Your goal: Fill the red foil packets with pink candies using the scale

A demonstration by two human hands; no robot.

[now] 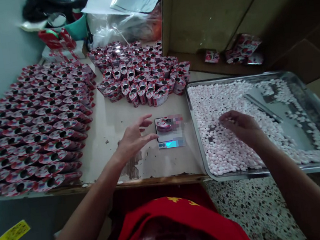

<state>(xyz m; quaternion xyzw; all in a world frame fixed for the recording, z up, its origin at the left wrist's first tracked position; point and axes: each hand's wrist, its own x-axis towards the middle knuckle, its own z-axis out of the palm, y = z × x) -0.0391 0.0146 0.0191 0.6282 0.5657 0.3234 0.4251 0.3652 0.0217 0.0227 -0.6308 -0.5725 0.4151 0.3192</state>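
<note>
1 pack (163, 124) is on the small scale (164, 137), on the desk (183, 164), betw. the 2 hands. It's part blurred, so can't tell how full it is or if it stands straight.

The L hand (130, 138) is just beside the scale, fingers spread wide, thumb apart, w/ nothing in them. It's so near that a quick swing could knock the pack over. A thumb leaning on the scale could also make the no. wrong. The screen (169, 144) glows blue, but I can't read it.

The R hand (242, 124) is over at the tray (297, 134), fingers curled down at the white bits (219, 149). Can't tell if they've got any, b/c the tips are too dark. The bits look small & smooth, so prob. slippery: if the hand takes too many, some could slip out, roll on the desk or drop to the floor (232, 210).

The metal strip (263, 108) lies in the tray near the R hand; a bump could make it flick bits about.

The packs in rows (43, 120) on the L stand tight, tops open. An arm bump could tip 1, & its pals might go too. The mid packs (142, 87) stand less neatly, so a poke could topple a few.
</note>
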